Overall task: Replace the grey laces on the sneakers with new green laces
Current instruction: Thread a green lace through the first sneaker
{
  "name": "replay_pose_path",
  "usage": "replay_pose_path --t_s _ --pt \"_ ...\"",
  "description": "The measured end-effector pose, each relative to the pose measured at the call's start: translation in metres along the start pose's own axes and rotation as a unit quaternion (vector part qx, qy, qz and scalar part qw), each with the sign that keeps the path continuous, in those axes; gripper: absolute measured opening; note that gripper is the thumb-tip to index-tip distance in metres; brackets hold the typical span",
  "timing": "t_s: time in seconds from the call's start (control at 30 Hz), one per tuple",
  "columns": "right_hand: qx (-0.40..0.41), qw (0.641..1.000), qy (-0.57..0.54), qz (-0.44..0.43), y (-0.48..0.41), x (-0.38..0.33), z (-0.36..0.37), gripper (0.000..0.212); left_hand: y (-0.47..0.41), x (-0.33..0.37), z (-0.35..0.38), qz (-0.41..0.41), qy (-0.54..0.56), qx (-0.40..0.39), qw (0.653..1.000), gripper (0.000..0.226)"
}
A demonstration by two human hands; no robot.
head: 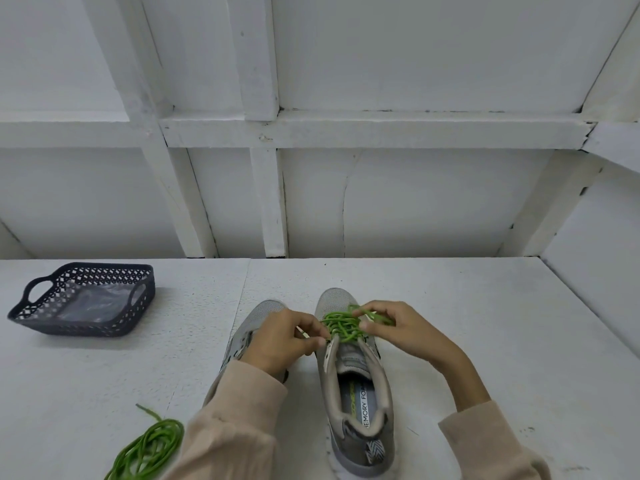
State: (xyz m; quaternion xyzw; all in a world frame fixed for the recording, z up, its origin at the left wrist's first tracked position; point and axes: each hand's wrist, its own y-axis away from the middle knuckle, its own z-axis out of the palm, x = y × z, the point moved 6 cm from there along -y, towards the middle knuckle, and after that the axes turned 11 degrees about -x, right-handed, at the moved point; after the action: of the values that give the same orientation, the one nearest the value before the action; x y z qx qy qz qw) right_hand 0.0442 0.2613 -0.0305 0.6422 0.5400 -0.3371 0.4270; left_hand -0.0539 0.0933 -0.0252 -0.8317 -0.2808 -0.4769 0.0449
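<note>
On the white table (485, 341) a grey sneaker (356, 393) stands heel toward the person, with the left hand (284, 336) and right hand (398, 327) each pinching its green lace (341, 325), the second sneaker (258, 313) just left of it, a spare green lace (149, 448) coiled well left of its heel, and a dark basket (86, 299) farther left.

Grey mesh on left sneaker (265, 311) and right sneaker (348, 441); the latter carries a bright green lace (341, 325), blue-grey insole (356, 400) with black and green lettering, black-and-white chevron heel tab (375, 450). Spare lace (149, 448) same green, on white speckled desk (485, 323). Basket (86, 329) dark navy, diamond lattice; sleeves (239, 427) pale beige.
</note>
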Motion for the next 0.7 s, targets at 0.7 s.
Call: replay_pose_path --t_s 0.7 --pt "0.058 0.997 -0.044 -0.015 0.035 0.014 -0.002 0.008 0.003 0.008 -0.001 0.018 -0.073 -0.011 0.997 0.026"
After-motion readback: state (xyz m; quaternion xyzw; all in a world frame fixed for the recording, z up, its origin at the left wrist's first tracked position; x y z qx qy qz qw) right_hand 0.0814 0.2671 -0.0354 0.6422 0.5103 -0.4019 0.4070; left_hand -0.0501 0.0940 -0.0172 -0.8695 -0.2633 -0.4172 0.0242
